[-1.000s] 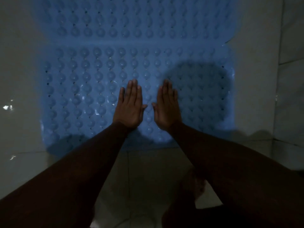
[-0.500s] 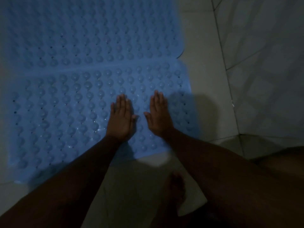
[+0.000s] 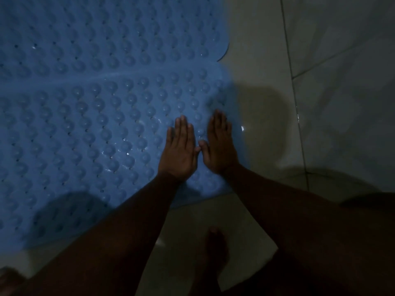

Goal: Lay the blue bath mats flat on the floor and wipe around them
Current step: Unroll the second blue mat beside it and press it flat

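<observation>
Since the picture from half a second ago, both hands have slid toward the right edge of the near blue bath mat (image 3: 102, 133); the right hand (image 3: 220, 146) was well inside the mat then, and now its little finger lies right at that edge; the view has swung too, so more pale floor (image 3: 256, 60) shows past the fingertips and to their right.

The left hand (image 3: 178, 152) lies flat, palm down, on the bumpy mat, its fingers straight and pressed together; the right hand lies flat just beside it, fingers together too; the two thumbs nearly touch in the gap between the hands; neither hand grips anything.

The near mat spreads far to the left of the fingers and back under the wrists; a second blue bath mat (image 3: 106, 28) lies beyond the fingertips, edge to edge with the first; small wet spots shine on the bumps left of the left hand.

A bare foot (image 3: 215, 251) stands on the floor behind the wrists; something white (image 3: 252, 261) lies under it, too dark to tell what; no box or bowl shows.
</observation>
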